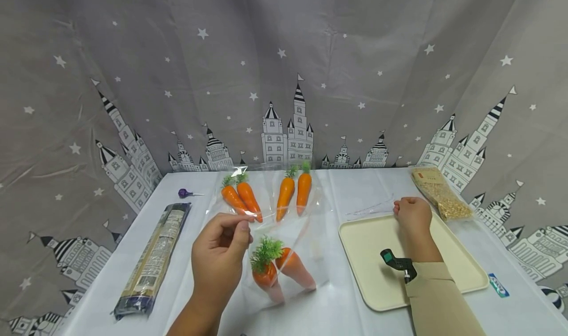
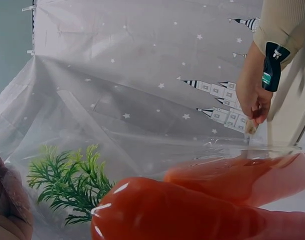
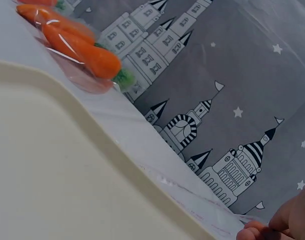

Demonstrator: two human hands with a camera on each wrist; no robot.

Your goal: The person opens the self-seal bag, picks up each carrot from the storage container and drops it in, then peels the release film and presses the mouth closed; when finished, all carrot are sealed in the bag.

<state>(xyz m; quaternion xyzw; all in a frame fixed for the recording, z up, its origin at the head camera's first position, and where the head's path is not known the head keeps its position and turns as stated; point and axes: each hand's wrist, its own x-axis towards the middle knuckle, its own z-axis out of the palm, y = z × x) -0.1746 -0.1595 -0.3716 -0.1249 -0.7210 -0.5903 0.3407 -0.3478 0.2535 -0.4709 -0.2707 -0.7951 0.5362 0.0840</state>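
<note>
My left hand point(image 1: 222, 252) pinches the top edge of a clear plastic bag point(image 1: 306, 242) between thumb and forefinger. Two carrots with leafy green tops hang in it; one carrot point(image 2: 152, 212) looms large in the left wrist view. Over the far edge of the cream tray point(image 1: 370, 277), my right hand point(image 1: 414, 217) has its fingers curled, pinching the end of a flat clear plastic bag point(image 3: 192, 197). That flat bag lies on the table behind the tray. Farther back lie two more clear bags, each with a pair of carrots point(image 1: 248, 198).
Left on the white table lies a long packet point(image 1: 153, 262), with a small purple-handled tool point(image 1: 184, 193) behind it. A bag of yellowish grains point(image 1: 443, 195) lies behind the tray at right. Beside the tray is a small blue-green packet point(image 1: 499, 285). A grey patterned curtain point(image 1: 355, 69) hangs behind.
</note>
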